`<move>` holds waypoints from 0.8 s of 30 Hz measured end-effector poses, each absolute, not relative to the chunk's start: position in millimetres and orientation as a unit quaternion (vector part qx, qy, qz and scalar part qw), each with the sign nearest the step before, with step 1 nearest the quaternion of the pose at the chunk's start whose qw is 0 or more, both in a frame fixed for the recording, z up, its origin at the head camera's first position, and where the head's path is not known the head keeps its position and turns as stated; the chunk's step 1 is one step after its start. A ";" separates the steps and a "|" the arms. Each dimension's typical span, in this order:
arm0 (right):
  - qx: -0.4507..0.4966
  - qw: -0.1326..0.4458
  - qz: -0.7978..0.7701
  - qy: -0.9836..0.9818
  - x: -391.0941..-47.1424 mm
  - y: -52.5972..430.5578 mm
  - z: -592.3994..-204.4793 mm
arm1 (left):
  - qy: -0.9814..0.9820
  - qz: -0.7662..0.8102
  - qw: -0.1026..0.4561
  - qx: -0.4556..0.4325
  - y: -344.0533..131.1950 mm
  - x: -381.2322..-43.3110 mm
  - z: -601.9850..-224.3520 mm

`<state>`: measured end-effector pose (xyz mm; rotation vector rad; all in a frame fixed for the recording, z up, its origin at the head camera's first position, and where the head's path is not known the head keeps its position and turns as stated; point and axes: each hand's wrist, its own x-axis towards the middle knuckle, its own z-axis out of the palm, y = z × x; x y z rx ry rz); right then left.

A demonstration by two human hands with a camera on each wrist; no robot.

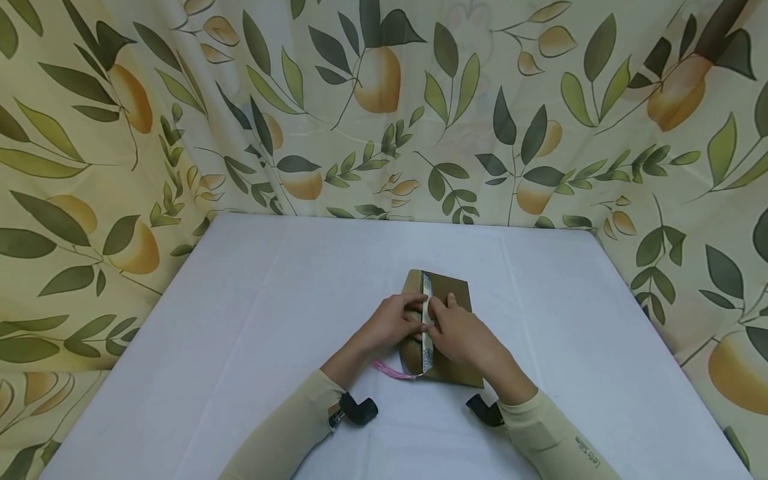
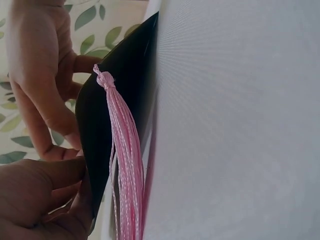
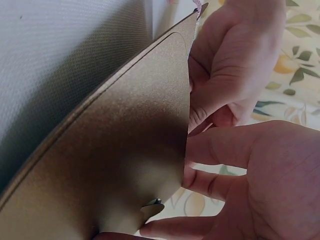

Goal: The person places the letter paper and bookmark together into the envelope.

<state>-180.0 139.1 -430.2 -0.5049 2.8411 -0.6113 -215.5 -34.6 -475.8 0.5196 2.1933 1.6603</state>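
Note:
A brown paper envelope (image 1: 453,360) lies on the white table, its left flap (image 1: 411,357) raised in a curve. Along the middle runs a narrow patterned strip (image 1: 427,357), perhaps a bookmark's edge. From its near end hangs a pink tassel (image 1: 396,371), seen close up in the left wrist view (image 2: 127,160). With thumb and fingertips my left hand (image 1: 390,323) pinches the raised edge from the left. Opposite it, my right hand (image 1: 465,333) pinches the same edge, its fingers on the brown panel (image 3: 115,135). Some fingertips are hidden behind the envelope.
The white cloth-covered table (image 1: 270,280) stretches around the envelope on every side. A leaf-and-fruit patterned curtain (image 1: 420,133) hangs behind and beside it. Black wrist-mounted devices (image 1: 360,409) project from both beige sleeves (image 1: 288,420).

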 end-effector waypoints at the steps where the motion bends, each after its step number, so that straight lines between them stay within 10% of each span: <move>1: -0.170 0.097 -0.206 0.959 -180.0 139.1 -429.9 | 0.772 0.584 0.172 0.184 -34.6 -215.3 -476.0; 24: -0.170 0.108 -0.178 0.963 -177.7 136.5 -428.8 | 0.796 0.555 0.147 0.195 -30.1 -214.7 -481.2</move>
